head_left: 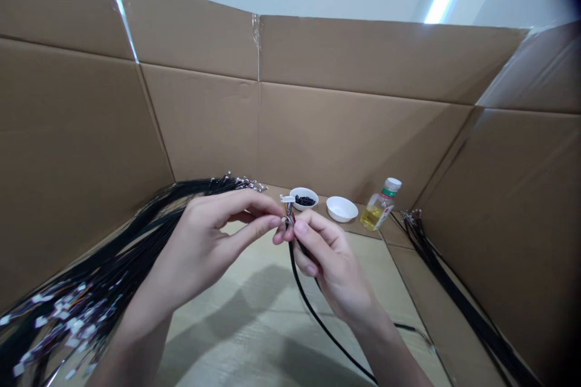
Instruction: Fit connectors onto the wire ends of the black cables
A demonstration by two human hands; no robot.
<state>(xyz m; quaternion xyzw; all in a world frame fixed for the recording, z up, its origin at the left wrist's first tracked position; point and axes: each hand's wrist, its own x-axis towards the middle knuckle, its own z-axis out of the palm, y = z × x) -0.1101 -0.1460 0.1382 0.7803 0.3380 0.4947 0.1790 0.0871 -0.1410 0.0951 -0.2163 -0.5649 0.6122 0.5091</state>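
A black cable (307, 305) hangs from between my two hands and runs down toward the lower right. At its upper end, thin coloured wires lead to a white connector (287, 199). My right hand (324, 254) is closed around the cable just below the wires. The thumb and forefinger of my left hand (227, 230) pinch at the wires, beside the right fingertips. Whatever small part sits between the left fingertips is too small to make out. Past my fingers stands a white bowl (297, 191) with small black pieces in it.
On the left lies a big bundle of black cables (131, 254) with white connectors. Another cable bundle (458, 296) lies along the right side. A second white bowl (342, 210) and a bottle of yellow liquid (380, 204) stand at the back. Cardboard walls (363, 139) surround the table.
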